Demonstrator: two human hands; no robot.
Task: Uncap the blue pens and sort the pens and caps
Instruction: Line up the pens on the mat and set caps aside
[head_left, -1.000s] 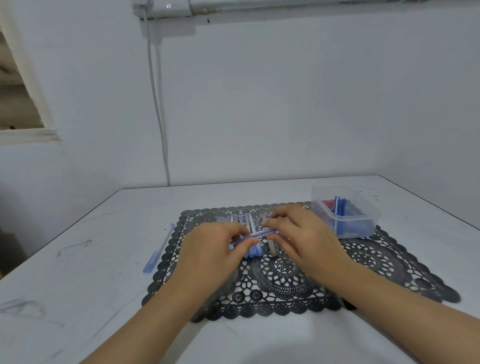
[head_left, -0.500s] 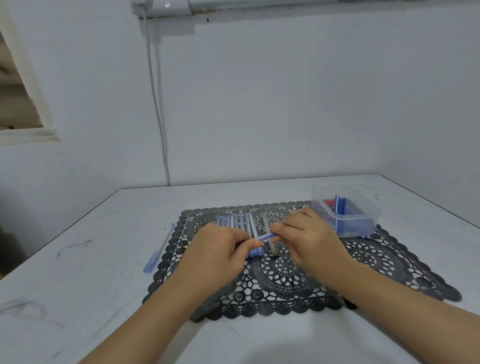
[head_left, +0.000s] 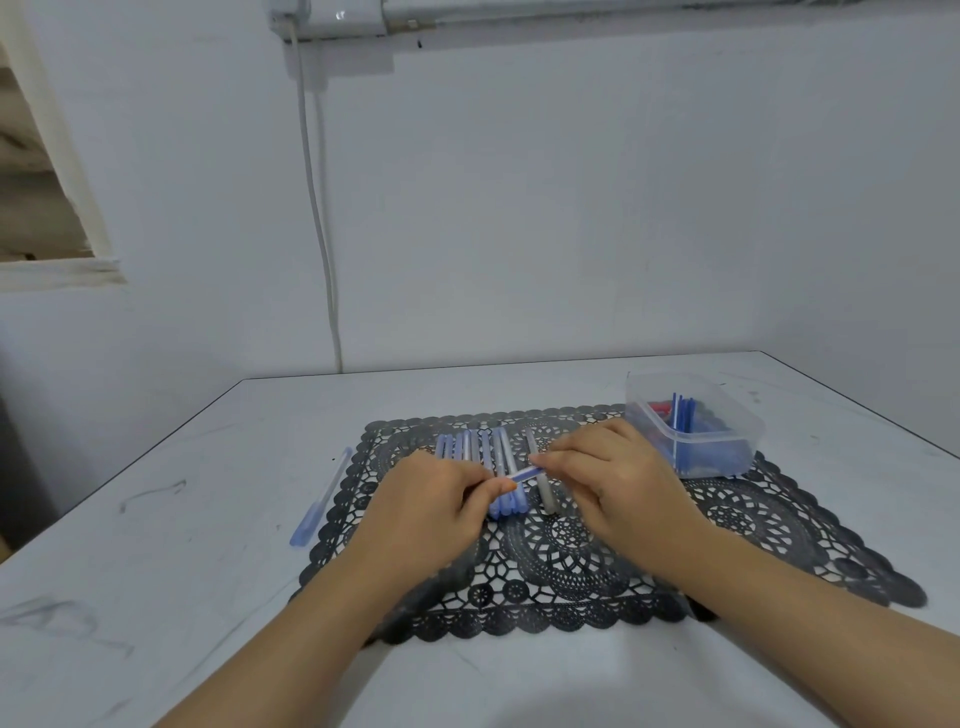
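My left hand (head_left: 441, 501) and my right hand (head_left: 613, 480) hold one blue pen (head_left: 525, 473) between them above the black lace mat (head_left: 753, 525). Each hand pinches an end of it, and only a short middle stretch shows. Behind the hands a row of several blue pens (head_left: 480, 452) lies side by side on the mat, with a grey pen (head_left: 540, 486) at its right end. One more blue capped pen (head_left: 321, 501) lies alone on the table left of the mat.
A clear plastic box (head_left: 691, 431) stands on the mat's back right corner and holds blue and red pieces. The white table (head_left: 156, 545) meets a white wall behind, where a cable (head_left: 317, 208) hangs down.
Both hands have drawn slightly nearer to me with the pen, so more of the pen row behind them shows. The gap between the fingertips has widened a little.
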